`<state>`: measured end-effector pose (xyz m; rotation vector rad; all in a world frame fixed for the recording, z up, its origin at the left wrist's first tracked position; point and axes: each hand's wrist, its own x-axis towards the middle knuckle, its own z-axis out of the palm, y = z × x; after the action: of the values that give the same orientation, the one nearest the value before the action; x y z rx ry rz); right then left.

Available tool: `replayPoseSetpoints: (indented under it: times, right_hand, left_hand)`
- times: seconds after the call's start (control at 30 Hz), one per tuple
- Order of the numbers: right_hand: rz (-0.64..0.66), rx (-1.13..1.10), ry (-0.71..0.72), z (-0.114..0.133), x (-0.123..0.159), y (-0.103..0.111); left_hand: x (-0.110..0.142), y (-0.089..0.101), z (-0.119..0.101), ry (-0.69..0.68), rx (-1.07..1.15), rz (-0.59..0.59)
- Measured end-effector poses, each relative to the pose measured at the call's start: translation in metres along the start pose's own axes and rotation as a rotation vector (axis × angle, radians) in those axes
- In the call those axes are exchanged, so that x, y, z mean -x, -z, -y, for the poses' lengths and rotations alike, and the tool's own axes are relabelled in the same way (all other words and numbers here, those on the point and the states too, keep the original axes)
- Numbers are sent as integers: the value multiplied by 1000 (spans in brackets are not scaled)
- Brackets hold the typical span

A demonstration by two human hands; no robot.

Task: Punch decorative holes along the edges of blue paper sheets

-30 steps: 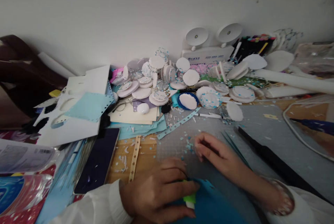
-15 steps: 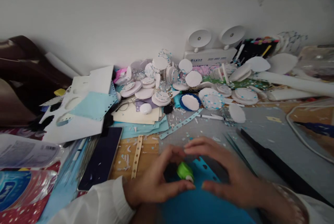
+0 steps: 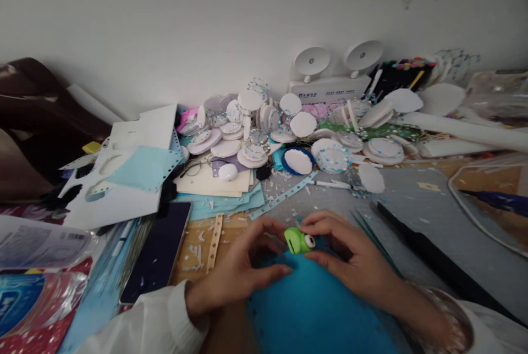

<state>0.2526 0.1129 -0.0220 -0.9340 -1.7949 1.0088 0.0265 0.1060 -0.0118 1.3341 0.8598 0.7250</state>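
A small green frog-shaped craft punch (image 3: 295,241), with a dark slot and a round eye-like knob, is pinched between the thumb and fingers of my right hand (image 3: 350,255). Beside it on the left, my left hand (image 3: 243,266) is curved with thumb and fingers apart, its fingertips close to the punch. I cannot tell whether they touch it. Beneath both hands lies a sheet of blue paper (image 3: 317,310) with small dark marks along its left edge. My left thumb is over the upper left part of the sheet.
White paper discs (image 3: 303,123) with blue-beaded wires are heaped along the wall. A phone (image 3: 159,252) and a punched beige strip (image 3: 215,241) lie left of my hands. At right are tweezers (image 3: 377,244) and a long black tool (image 3: 433,255) on a grey mat (image 3: 412,194).
The green punch has turned and risen slightly, and its slot and knob now show. My right fingers have closed on it. My left hand has shifted slightly left; more blue paper shows.
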Motion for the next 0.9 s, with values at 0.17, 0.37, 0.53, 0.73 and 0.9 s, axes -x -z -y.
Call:
replayPoseSetpoints:
  times: [0.17, 0.37, 0.53, 0.73, 0.9]
  right_hand:
    - [-92, -264, -158, 1, 1, -1]
    - [-128, -494, -342, 9, -4, 6]
    - [151, -701, -388, 12, -4, 2]
    - [176, -653, -344, 6, -1, -5]
    - [220, -347, -276, 5, 5, -4]
  left_hand:
    - [1, 7, -5, 58, -305, -7]
    - [3, 11, -8, 175, -205, 127]
    - [4, 9, -8, 196, -276, 152]
    - [4, 8, -12, 169, -338, 149]
    - [5, 3, -6, 132, -383, 110]
